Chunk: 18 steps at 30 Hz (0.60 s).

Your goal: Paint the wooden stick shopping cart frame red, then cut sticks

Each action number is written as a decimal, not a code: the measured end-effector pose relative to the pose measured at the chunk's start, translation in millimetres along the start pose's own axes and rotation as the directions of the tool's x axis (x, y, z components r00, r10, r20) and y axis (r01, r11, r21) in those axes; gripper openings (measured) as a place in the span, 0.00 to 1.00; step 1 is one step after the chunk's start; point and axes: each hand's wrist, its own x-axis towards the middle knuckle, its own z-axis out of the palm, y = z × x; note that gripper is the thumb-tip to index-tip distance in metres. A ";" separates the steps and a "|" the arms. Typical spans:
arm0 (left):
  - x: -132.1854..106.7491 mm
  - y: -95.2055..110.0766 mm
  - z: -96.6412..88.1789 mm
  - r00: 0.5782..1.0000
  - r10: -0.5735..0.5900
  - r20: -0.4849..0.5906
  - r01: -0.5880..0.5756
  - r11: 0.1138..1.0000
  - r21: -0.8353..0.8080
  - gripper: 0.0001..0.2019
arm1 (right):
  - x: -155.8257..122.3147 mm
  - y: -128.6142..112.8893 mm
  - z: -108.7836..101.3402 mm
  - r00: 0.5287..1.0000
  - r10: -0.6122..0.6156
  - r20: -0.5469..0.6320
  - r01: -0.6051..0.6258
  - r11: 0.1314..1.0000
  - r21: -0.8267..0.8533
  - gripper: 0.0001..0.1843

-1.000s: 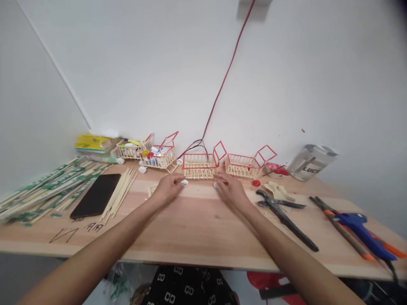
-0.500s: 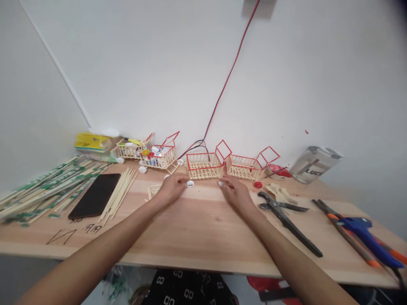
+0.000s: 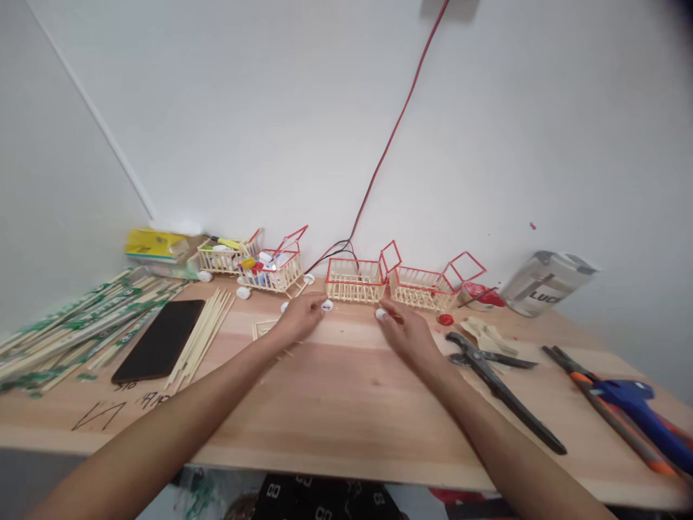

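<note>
My left hand (image 3: 304, 318) is closed, its fingertips pinching a white bottle cap (image 3: 327, 306) near the front left corner of a small stick-built cart (image 3: 354, 290) with a red rim and handle. At the cart's front right corner, my right hand (image 3: 407, 331) pinches another white bottle cap (image 3: 380, 314) between thumb and fingers. Whether either cap touches the cart, I cannot tell. A similar red-rimmed cart (image 3: 422, 289) stands just right of it. To the left, a cart with white wheels (image 3: 273, 274) holds colourful caps, and another cart (image 3: 224, 256) sits behind it.
On the left lie wrapped sticks (image 3: 70, 325), a black phone (image 3: 159, 341) and loose sticks (image 3: 198, 336). To the right are pliers (image 3: 503, 390), a blue glue gun (image 3: 642, 415), a red cap (image 3: 445, 320) and a tin (image 3: 546, 285). A red-black cable (image 3: 393, 133) runs down the wall.
The view has shifted slightly. My right hand has drawn its cap a little toward me, and the cap's face shows more. Both hands still pinch their caps; the carts look unmoved.
</note>
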 end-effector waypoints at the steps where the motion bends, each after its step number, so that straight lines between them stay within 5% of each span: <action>1: 0.8 0.2 -0.9 1.000 -0.007 0.011 0.007 1.000 0.006 0.14 | 0.4 0.5 0.2 1.000 -0.003 0.004 0.003 1.000 0.005 0.21; 6: 4.8 4.5 -4.1 0.998 -0.011 0.059 0.008 0.999 0.050 0.19 | 3.8 1.5 0.7 1.000 -0.009 0.024 0.008 1.000 0.017 0.22; 18: -2.0 5.1 4.1 0.999 -0.039 -0.014 0.039 0.999 0.008 0.24 | 4.1 11.9 0.0 0.998 -0.053 0.038 0.054 0.998 -0.038 0.21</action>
